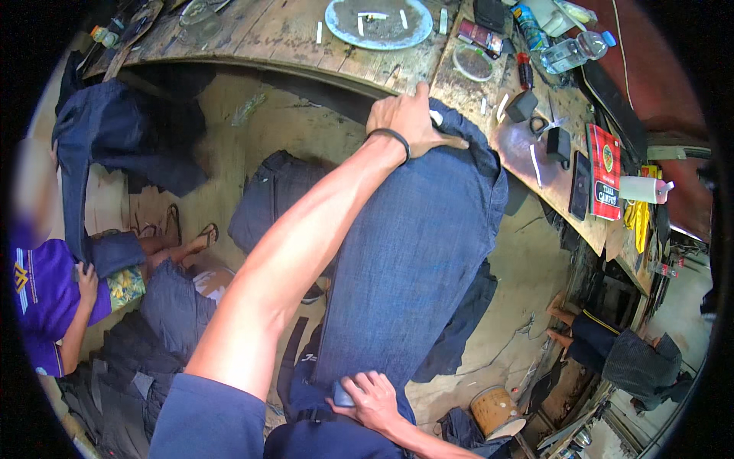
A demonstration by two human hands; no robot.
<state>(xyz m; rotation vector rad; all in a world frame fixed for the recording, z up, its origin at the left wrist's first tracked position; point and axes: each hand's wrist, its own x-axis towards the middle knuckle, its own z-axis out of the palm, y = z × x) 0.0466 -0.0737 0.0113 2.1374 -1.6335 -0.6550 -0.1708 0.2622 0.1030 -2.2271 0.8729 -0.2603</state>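
A pair of dark blue jeans (409, 252) stretches from the wooden table's edge down toward my lap. At its upper end, my left hand (405, 118) grips the fabric with the thumb reaching across it; a black band circles the wrist. A small white piece shows beside that thumb, too small to name. Low on the jeans, my right hand (372, 399) is closed around a small blue-grey block (343, 394) and rests against the cloth. The block's underside is hidden.
The wooden table (275, 34) bears a round ashtray-like dish (378, 38), a plastic bottle (577, 52), a phone (579, 183) and scissors (552, 122). At left, a person in purple (53, 291) handles dark cloth. Another person (634, 356) is at right. A wooden spool (497, 413) stands below.
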